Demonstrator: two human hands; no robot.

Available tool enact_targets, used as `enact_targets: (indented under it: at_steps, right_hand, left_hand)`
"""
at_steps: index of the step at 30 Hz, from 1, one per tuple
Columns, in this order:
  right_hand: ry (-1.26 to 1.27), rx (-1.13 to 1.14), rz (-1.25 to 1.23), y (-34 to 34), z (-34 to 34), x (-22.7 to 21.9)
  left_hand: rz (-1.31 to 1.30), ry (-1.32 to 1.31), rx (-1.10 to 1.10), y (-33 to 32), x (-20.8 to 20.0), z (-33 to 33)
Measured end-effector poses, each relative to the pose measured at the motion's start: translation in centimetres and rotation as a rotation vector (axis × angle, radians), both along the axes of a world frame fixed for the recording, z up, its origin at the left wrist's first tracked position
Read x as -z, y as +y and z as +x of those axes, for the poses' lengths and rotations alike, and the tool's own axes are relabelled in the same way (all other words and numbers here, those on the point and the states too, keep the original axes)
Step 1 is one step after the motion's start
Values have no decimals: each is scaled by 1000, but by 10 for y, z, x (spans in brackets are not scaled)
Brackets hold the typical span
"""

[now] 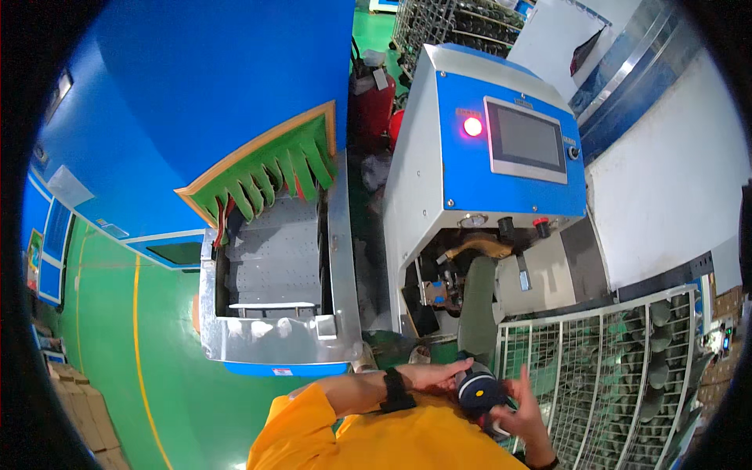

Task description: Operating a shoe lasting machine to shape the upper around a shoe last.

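A dark navy shoe-like piece (479, 392) with a white band and a small yellow spot is held close to my body, at the lower middle. My left hand (435, 377) grips it from the left side, fingers curled at its upper edge. On the other side is my right hand (523, 409), with one finger pointing up and the others apart near the piece's right edge. A red and grey part shows just below the piece, partly hidden by the right hand. Beyond my hands, a long olive-green padded arm (478, 301) reaches out from the machine's lower opening.
A blue and white machine (439, 149) with a screen and lit red lamp stands ahead. To its left is a metal conveyor (274, 262) behind green strip curtains (270, 180). A white wire rack (599, 376) with dark shoe-shaped pieces is close at right. Cardboard boxes (86, 407) stand far left.
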State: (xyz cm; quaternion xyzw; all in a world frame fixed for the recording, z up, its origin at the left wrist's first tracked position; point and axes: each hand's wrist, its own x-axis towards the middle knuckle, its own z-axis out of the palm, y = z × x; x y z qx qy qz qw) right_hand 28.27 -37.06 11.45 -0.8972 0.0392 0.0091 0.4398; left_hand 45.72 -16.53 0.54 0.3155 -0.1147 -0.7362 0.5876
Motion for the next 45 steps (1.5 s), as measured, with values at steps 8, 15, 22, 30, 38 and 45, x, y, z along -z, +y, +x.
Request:
enact_targets:
  at_steps: [8, 15, 22, 30, 38, 45]
  right_hand:
    - [328, 510, 1319, 31, 139, 95]
    - [51, 412, 961, -30, 60, 29]
    - [-51, 748, 199, -164, -147, -91]
    - [-424, 1559, -324, -236, -319, -178]
    - [-163, 1577, 50, -430, -436, -141]
    - [291, 1393, -105, -437, -403, -185]
  left_hand:
    - [390, -596, 85, 39, 58, -26]
    - [472, -500, -321, 92, -49, -15]
    - [762, -1064, 160, 7, -99, -20]
    - [539, -779, -125, -98, -90, -63]
    - [626, -468, -271, -162, -107, -97]
    - [690, -884, -330, -171, -67, -94]
